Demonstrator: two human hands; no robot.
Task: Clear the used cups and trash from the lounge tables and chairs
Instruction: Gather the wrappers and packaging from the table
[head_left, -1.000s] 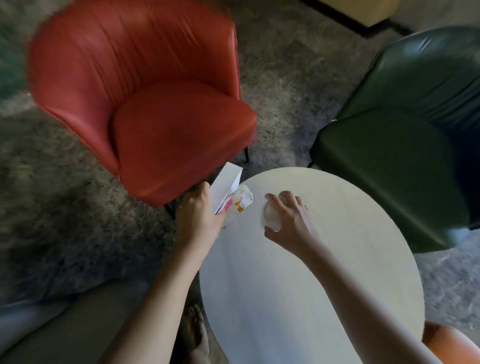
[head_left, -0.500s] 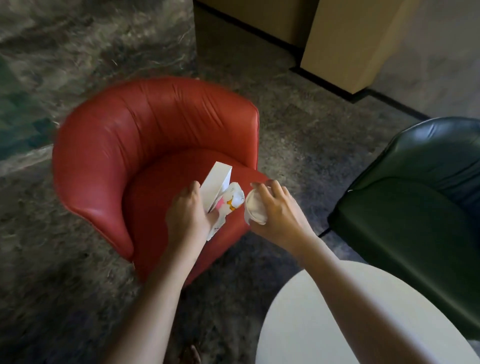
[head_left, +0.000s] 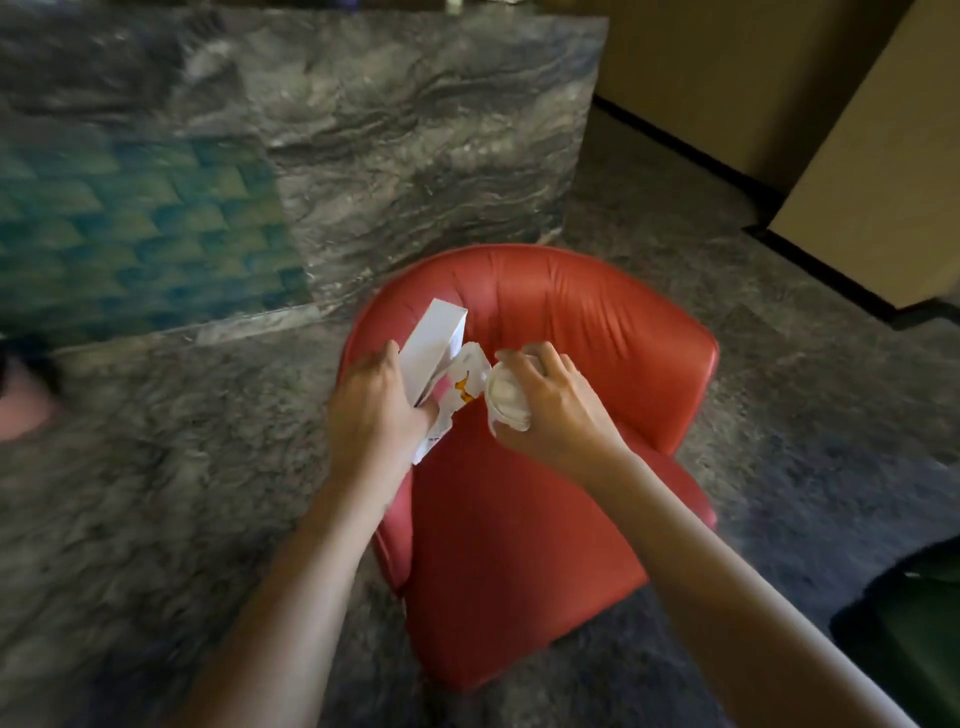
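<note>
— Fingers (head_left: 524, 359) of the right hand (head_left: 558, 415) are curling round a crumpled white paper cup (head_left: 506, 402) above the red leather armchair (head_left: 519, 545).
— Yes, the left hand (head_left: 371, 415) is gripping a white cardboard box (head_left: 434, 356) and printed wrapper (head_left: 464, 376) just beside it.

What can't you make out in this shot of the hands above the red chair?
Head view:
Crumpled white thing: the right hand covers most of it; cup or tissue, unclear.
Wrapper print: blurred, partly behind the white box and left hand.
Green chair: cut off by the right edge.
Pink shape, left edge: blurred, cut off.
</note>
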